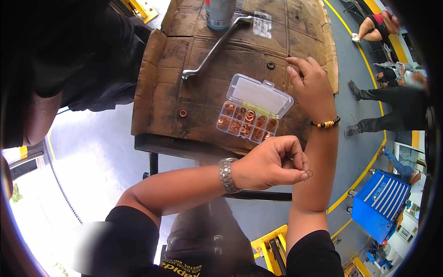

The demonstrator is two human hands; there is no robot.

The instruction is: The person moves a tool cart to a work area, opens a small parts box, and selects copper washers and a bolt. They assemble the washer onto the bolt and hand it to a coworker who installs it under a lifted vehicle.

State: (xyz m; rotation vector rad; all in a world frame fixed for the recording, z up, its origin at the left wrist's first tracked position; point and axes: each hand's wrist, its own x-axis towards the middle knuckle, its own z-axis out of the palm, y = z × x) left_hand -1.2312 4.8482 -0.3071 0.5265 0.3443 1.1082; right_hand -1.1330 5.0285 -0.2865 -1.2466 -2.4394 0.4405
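Observation:
My left hand (272, 162), with a metal watch on its wrist, pinches thin copper rings (309, 174) between thumb and fingertip, off the table's near edge. My right hand (314, 83) reaches over the cardboard's right side, its fingers extended and nothing visible in them. Left of those fingers lies a small dark ring (271, 65). Between my hands sits a clear plastic organizer box (233, 98) with its lid raised; copper washers (250, 115) of several sizes fill its compartments. One loose copper washer (183, 113) rests on the cardboard to the left.
Stained cardboard (203, 92) covers the table. An offset box wrench (214, 48) lies farther back, near a spray can (219, 14). A person in dark clothes (106, 60) stands at the left. On the right are a blue tool cabinet (380, 203) and other people.

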